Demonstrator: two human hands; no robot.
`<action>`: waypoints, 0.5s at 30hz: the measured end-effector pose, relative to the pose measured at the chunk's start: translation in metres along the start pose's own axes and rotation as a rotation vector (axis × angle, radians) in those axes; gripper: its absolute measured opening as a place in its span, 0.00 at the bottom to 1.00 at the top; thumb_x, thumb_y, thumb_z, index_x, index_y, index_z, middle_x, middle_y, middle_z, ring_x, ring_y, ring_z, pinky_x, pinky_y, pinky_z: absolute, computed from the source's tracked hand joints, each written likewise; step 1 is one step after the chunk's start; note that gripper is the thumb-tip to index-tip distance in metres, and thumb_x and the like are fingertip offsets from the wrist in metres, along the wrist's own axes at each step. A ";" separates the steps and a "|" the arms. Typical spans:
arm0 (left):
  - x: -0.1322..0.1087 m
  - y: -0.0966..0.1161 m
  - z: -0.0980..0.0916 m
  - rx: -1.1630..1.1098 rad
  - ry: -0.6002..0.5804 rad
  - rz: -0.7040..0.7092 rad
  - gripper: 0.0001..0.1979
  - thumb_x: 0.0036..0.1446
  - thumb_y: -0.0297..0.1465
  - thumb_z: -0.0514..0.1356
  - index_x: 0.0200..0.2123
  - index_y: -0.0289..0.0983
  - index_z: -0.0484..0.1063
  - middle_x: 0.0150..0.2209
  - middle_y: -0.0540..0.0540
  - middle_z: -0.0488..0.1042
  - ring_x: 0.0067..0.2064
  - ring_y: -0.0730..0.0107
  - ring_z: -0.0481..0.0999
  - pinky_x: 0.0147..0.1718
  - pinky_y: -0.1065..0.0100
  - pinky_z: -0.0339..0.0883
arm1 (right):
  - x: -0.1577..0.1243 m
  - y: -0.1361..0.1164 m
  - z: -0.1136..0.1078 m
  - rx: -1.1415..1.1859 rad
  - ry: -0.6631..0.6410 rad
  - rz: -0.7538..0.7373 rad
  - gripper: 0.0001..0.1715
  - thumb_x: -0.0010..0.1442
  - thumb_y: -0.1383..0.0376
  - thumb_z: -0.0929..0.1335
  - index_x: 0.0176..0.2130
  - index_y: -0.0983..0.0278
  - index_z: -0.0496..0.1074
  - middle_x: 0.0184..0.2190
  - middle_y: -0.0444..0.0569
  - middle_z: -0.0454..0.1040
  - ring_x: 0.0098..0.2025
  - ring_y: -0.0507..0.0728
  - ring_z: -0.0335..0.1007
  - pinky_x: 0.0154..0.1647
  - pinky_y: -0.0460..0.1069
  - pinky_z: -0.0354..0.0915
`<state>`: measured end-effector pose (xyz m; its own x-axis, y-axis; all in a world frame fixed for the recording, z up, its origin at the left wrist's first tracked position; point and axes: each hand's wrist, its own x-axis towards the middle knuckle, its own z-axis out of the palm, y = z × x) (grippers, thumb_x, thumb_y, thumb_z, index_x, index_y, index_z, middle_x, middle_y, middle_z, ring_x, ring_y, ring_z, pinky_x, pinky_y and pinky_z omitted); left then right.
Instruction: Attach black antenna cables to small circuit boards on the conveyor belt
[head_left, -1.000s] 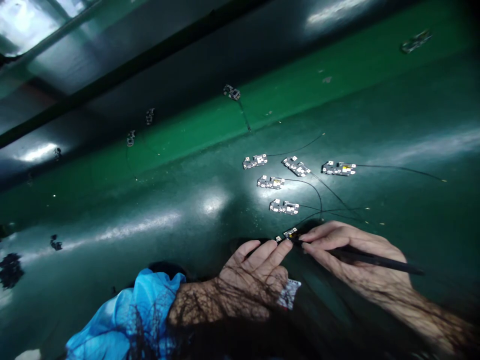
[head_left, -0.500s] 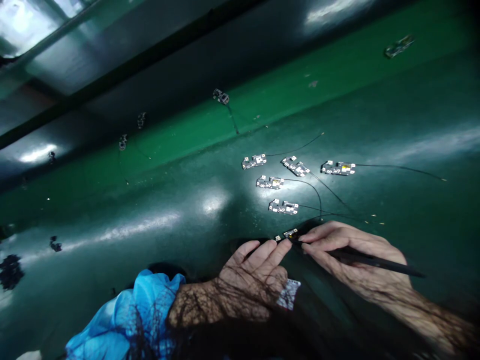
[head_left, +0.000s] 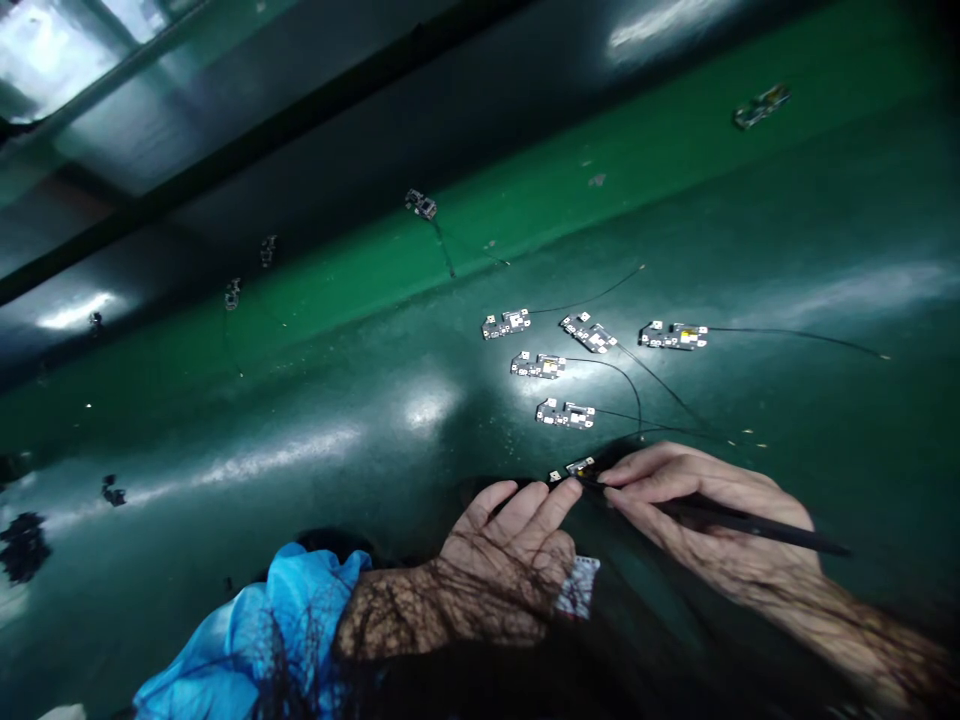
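Evidently the step in hand was fine work on one small circuit board (head_left: 580,467), which lay at the fingertips of the left hand (head_left: 514,560), on the dark green work surface (head_left: 337,510) and partly hidden by those fingers. The left fingers were stretched out, their tips against the board's near edge; whether the thumb pinched it from below could not be told. The right hand (head_left: 705,510) had its thumb and fingers closed on a slim black tool (head_left: 757,525), held like a pen, with its working end down by the board's right end; the exact contact was too dark to read.

Done well, this seemed to call for light, steady pressure from the left fingertips, clear of the tool's point, so that the board could not skate on the smooth surface. A low tool angle and small finger movements looked safer than a push from the wrist. The thin black cables (head_left: 634,388) of the five nearby boards (head_left: 564,414) ran close beyond the right fingers, and seemed easy to snag.
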<state>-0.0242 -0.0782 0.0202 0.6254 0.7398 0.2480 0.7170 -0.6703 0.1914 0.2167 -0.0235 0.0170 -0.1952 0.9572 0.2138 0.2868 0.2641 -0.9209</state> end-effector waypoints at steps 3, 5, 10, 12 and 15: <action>-0.001 -0.002 0.001 0.001 0.002 0.018 0.21 0.79 0.31 0.54 0.37 0.50 0.85 0.65 0.57 0.91 0.62 0.68 0.83 0.66 0.63 0.71 | 0.000 0.002 -0.001 -0.004 0.000 0.006 0.13 0.68 0.69 0.79 0.33 0.54 0.82 0.31 0.43 0.91 0.30 0.55 0.91 0.35 0.42 0.85; -0.003 -0.003 0.001 0.007 0.000 0.030 0.21 0.80 0.31 0.54 0.37 0.50 0.84 0.65 0.57 0.91 0.63 0.69 0.83 0.67 0.63 0.71 | 0.002 0.004 -0.001 -0.004 -0.001 0.005 0.13 0.69 0.69 0.79 0.33 0.53 0.83 0.31 0.44 0.91 0.30 0.56 0.91 0.34 0.43 0.86; -0.006 -0.003 0.004 0.031 0.010 0.063 0.23 0.81 0.31 0.53 0.35 0.51 0.82 0.66 0.56 0.90 0.65 0.70 0.85 0.69 0.64 0.72 | 0.004 0.013 -0.003 0.045 -0.052 -0.059 0.13 0.70 0.65 0.81 0.34 0.51 0.86 0.29 0.46 0.91 0.26 0.56 0.90 0.28 0.43 0.84; -0.007 -0.004 0.006 0.036 0.018 0.093 0.20 0.80 0.32 0.55 0.35 0.50 0.82 0.66 0.54 0.91 0.64 0.69 0.86 0.70 0.64 0.73 | -0.002 0.015 -0.002 0.033 -0.029 -0.020 0.12 0.72 0.63 0.80 0.35 0.50 0.85 0.31 0.47 0.91 0.28 0.57 0.90 0.29 0.45 0.85; -0.008 -0.006 0.009 0.037 0.027 0.155 0.15 0.77 0.35 0.62 0.34 0.49 0.80 0.64 0.49 0.92 0.62 0.66 0.88 0.73 0.63 0.74 | -0.013 0.015 0.002 0.013 0.014 0.041 0.12 0.72 0.63 0.80 0.35 0.50 0.84 0.33 0.46 0.91 0.30 0.57 0.90 0.33 0.47 0.87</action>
<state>-0.0306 -0.0795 0.0085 0.7213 0.6253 0.2978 0.6235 -0.7735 0.1140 0.2210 -0.0320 0.0001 -0.1705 0.9688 0.1801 0.2819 0.2231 -0.9331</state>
